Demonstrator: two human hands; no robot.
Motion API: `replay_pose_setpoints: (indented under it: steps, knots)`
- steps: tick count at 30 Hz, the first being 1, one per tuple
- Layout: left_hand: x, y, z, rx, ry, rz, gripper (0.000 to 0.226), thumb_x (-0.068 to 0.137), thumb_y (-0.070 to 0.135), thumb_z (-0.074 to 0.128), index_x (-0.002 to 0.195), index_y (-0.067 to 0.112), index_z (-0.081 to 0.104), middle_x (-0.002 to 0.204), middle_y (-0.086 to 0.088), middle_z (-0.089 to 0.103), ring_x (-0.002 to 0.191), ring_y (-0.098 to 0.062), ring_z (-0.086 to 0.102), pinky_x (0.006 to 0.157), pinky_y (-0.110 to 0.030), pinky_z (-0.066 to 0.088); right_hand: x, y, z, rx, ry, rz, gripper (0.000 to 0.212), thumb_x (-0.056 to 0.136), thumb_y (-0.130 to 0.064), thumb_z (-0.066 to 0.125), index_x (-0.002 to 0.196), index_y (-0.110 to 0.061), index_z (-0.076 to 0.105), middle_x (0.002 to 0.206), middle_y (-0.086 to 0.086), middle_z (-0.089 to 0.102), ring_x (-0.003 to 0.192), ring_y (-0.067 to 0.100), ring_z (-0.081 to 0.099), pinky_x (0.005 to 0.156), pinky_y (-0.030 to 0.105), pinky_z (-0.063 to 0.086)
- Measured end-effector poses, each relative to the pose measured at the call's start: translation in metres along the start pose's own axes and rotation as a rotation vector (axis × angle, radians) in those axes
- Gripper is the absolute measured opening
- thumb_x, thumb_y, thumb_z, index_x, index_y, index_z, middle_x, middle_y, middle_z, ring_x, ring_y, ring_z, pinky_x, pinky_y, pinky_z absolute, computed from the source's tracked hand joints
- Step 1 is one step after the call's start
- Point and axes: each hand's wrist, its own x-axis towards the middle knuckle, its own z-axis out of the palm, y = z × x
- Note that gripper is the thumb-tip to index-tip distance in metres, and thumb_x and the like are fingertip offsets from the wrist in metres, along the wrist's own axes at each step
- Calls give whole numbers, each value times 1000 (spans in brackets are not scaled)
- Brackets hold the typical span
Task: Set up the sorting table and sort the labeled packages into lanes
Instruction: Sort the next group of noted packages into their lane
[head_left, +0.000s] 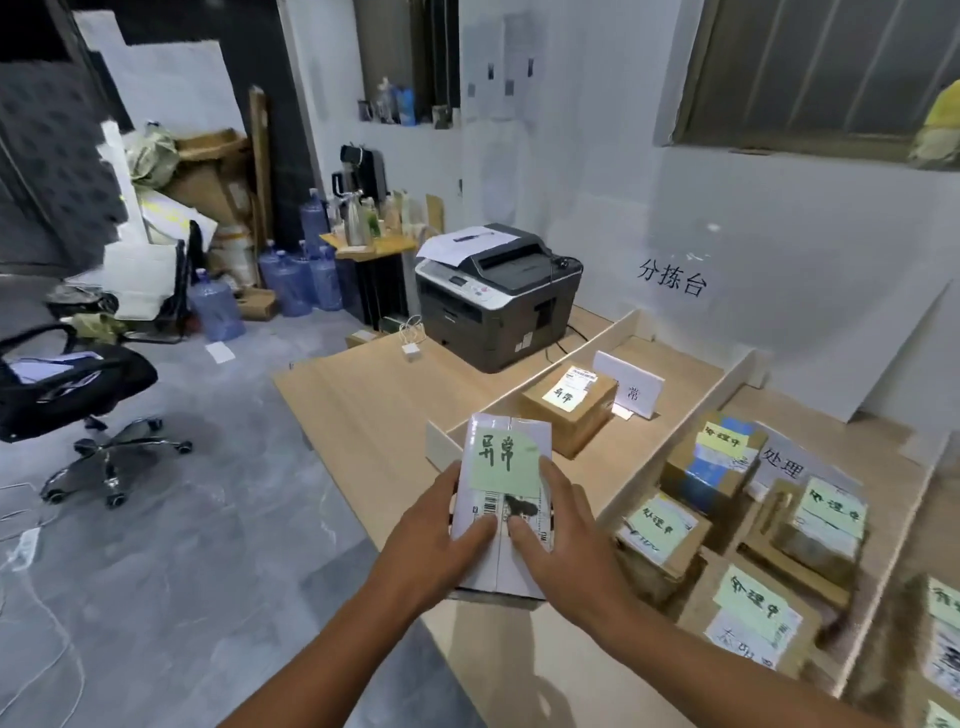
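Package (501, 566), white and flat, is held above the left edge of the table (363, 395), at the near end of the first lane. The left hand (441, 540) grips its left side with the thumb laid on top. The right hand (563, 540) grips its right side, thumb on top and one finger along the edge. The fingers beneath are hidden. A green note (506, 460) on top reads 异常. Below it is a barcode label, partly covered by the thumbs and a dark smudge, its print too small to read. Farther up that lane sits a brown box (571, 415) with a shipping label and a bright note that seems to read 异常. Just beside the box stands a white card (631, 384); only 常 shows on it, the rest being hidden by the box. In the next lane to the right are several boxes (660, 545) with green notes reading 处理中. They cover most of a sheet (782, 462) marked 处理. More boxes at the right edge are cut off and blurred. A printer (498, 296) with paper on its lid stands at the table's far left corner, with a small white charger (413, 351) near it. The wall (779, 234) behind bears 分拣台 in black. On the floor to the left are a black chair (78, 379) and blue jugs (291, 280); the clutter beyond them is hard to make out.
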Motion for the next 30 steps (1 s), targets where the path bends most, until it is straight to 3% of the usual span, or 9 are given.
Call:
replay_pose_setpoints:
  steps: [3, 5, 11, 16, 18, 21, 23, 26, 30]
  knots:
    - [62, -29, -19, 0, -113, 5, 56, 85, 59, 55, 122, 82, 21, 123, 36, 58, 106, 8, 61, 82, -20, 53, 42, 4, 29, 6, 50, 83, 73, 91, -68, 47, 150, -57, 6, 124, -19, 33, 112, -6, 47, 96, 26, 51]
    - [106, -40, -28, 14, -193, 25, 56, 83, 58, 57, 121, 82, 23, 124, 35, 58, 105, 7, 62, 81, -18, 53, 70, 7, 41, -13, 94, 140, 73, 93, -64, 50, 150, -57, 5, 124, -19, 33, 111, -5, 48, 96, 25, 50]
    - [236, -67, -10, 68, -425, 52, 57, 85, 48, 61, 132, 58, 30, 130, 27, 56, 104, 4, 61, 76, -15, 48, 151, 40, 60, -17, 221, 323, 74, 92, -64, 49, 151, -53, 7, 141, -11, 37, 116, -4, 43, 92, 12, 37]
    - [342, -113, 37, 146, -612, 8, 58, 87, 39, 68, 133, 44, 34, 124, 19, 57, 92, 4, 60, 71, -15, 46, 210, 104, 89, 43, 241, 485, 73, 97, -55, 54, 153, -48, 9, 146, -10, 34, 115, -3, 41, 66, -10, 32]
    - [372, -128, 54, 153, -683, -18, 62, 87, 41, 67, 139, 41, 33, 129, 17, 55, 100, -4, 63, 78, -21, 51, 229, 125, 101, 69, 224, 555, 74, 97, -54, 55, 155, -45, 9, 149, -10, 34, 117, -1, 42, 66, -9, 34]
    - [399, -148, 72, 189, -783, -4, 62, 93, 40, 65, 146, 43, 32, 147, 9, 50, 117, -14, 60, 95, -34, 53, 246, 144, 116, 77, 202, 657, 76, 98, -54, 55, 157, -42, 9, 151, -8, 32, 129, 7, 45, 84, 3, 36]
    - [409, -161, 77, 204, -837, -4, 56, 93, 43, 63, 139, 51, 33, 148, 10, 49, 114, -10, 58, 88, -26, 49, 254, 154, 127, 77, 178, 694, 76, 97, -55, 55, 155, -43, 8, 150, -8, 33, 129, 8, 46, 85, 5, 37]
    - [420, -176, 81, 209, -869, -78, 66, 88, 50, 64, 144, 38, 31, 141, 12, 56, 106, -6, 62, 79, -21, 48, 262, 163, 143, 92, 141, 763, 76, 96, -59, 53, 154, -48, 4, 148, -10, 33, 118, 3, 44, 87, 11, 41]
    - [430, -191, 93, 229, -882, -100, 69, 91, 43, 64, 148, 35, 27, 144, 12, 52, 112, -12, 62, 89, -29, 53, 273, 178, 160, 101, 152, 812, 76, 96, -58, 54, 154, -46, 7, 141, -6, 39, 110, 3, 44, 95, 19, 41]
